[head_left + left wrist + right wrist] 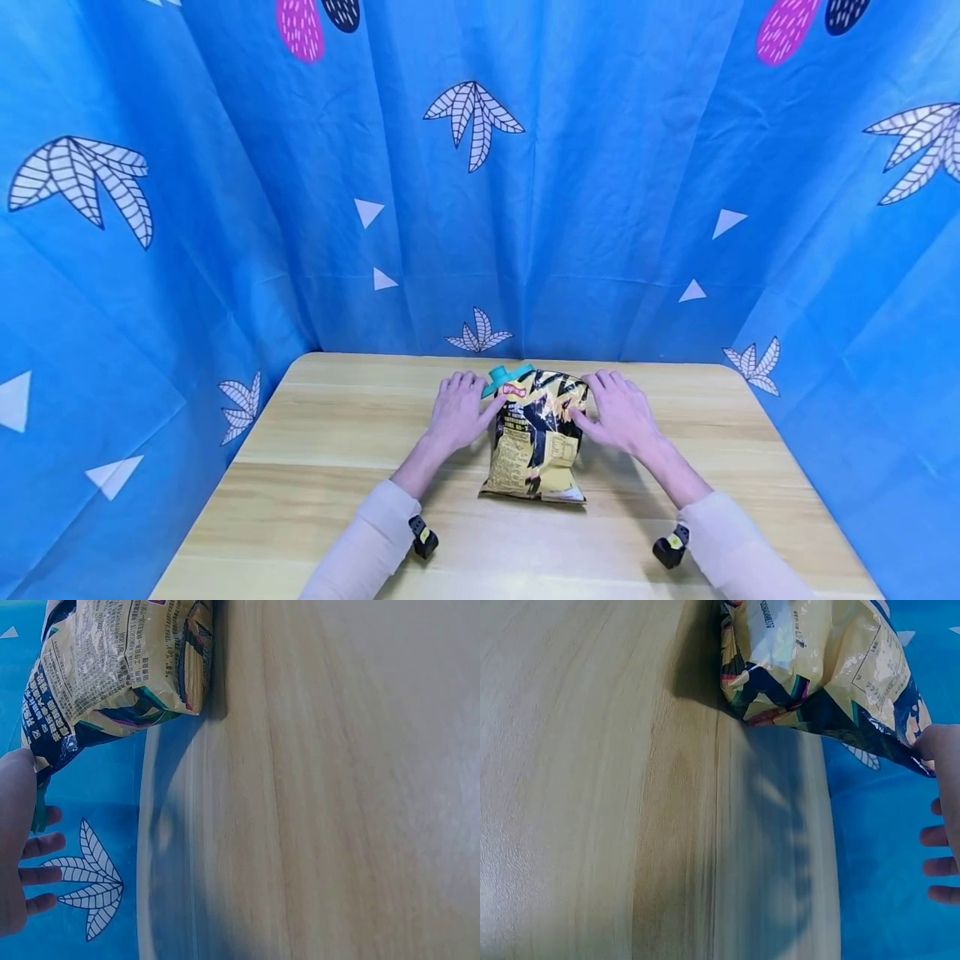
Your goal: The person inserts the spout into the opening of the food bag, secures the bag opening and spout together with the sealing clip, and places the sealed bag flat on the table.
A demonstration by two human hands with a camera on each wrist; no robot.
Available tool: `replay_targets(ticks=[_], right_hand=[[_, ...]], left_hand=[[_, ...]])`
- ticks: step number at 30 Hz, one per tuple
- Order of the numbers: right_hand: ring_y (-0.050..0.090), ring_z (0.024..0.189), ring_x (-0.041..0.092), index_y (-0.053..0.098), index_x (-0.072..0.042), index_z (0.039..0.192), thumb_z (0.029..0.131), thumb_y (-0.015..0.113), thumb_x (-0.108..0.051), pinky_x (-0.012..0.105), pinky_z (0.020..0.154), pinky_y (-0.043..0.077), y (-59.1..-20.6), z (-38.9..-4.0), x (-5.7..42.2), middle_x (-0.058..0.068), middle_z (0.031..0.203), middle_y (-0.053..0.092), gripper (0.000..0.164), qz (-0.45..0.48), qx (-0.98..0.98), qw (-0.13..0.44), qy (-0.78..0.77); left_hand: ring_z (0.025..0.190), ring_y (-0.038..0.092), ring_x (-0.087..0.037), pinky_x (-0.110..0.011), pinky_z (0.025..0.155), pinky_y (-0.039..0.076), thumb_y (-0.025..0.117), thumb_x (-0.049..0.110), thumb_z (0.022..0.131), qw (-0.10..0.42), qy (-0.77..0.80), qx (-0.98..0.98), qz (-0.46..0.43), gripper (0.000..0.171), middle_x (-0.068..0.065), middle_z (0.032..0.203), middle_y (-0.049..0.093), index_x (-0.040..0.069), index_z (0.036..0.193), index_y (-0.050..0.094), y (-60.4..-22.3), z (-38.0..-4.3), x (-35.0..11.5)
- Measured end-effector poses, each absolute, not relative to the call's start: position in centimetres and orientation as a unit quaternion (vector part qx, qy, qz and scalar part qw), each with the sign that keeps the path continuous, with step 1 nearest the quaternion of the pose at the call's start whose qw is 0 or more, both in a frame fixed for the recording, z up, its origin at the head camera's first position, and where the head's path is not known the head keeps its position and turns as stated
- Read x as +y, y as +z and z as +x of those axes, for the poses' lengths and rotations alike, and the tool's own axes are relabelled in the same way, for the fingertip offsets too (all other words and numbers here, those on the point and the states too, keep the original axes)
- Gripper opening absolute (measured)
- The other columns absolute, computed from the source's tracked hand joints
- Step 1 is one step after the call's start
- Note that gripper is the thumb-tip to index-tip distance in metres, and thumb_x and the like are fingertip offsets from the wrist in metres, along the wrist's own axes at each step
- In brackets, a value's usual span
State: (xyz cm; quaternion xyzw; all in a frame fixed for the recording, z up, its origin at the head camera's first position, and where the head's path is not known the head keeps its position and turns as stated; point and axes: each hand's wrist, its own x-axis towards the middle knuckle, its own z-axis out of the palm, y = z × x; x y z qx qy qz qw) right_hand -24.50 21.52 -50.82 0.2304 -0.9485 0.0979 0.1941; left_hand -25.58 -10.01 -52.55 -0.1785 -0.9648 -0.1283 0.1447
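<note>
A gold and black chip bag [537, 442] stands upright on the table, its lower edge on the wood and its printed back facing me. At its upper left corner is a teal sealing clip [499, 377] with a round cap. My left hand [459, 412] pinches that corner, thumb in front; in the left wrist view its other fingers spread behind, close to a teal strip [40, 806]. My right hand [621, 412] pinches the upper right corner. The right wrist view shows its thumb pressed on the bag [832, 667], with the other fingers spread apart beyond the edge.
The light wooden table [322, 467] has rounded far corners. Blue patterned curtains [600, 208] hang around its back and sides, close to the far edge. A small black wrist device [423, 537] is on the left forearm, and another [671, 546] on the right.
</note>
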Motion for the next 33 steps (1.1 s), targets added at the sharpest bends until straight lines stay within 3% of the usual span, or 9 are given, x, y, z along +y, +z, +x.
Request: replay_targets(ticks=[17, 33], right_hand=[[0.065, 0.108, 0.035, 0.061, -0.004, 0.133, 0.096, 0.062, -0.056, 0.054, 0.088, 0.060, -51.4, -24.7, 21.5, 0.020, 0.123, 0.068, 0.064, 0.233, -0.952, 0.171, 0.102], [0.065, 0.109, 0.034, 0.062, -0.005, 0.133, 0.096, 0.063, -0.058, 0.052, 0.089, 0.060, -52.0, -24.9, 21.4, 0.018, 0.123, 0.069, 0.064, 0.240, -0.953, 0.163, 0.091]], left_hand=[[0.111, 0.061, -0.031, -0.047, 0.097, 0.050, 0.037, 0.064, 0.108, 0.148, -0.115, -0.965, -0.183, 0.066, -0.014, 0.120, 0.070, 0.009, 0.127, 0.068, -53.6, -25.7, -10.2], [0.116, 0.060, -0.032, -0.048, 0.101, 0.050, 0.034, 0.066, 0.108, 0.119, -0.113, -0.971, -0.176, 0.069, -0.015, 0.123, 0.069, 0.008, 0.125, 0.068, -54.1, -25.6, -10.3]])
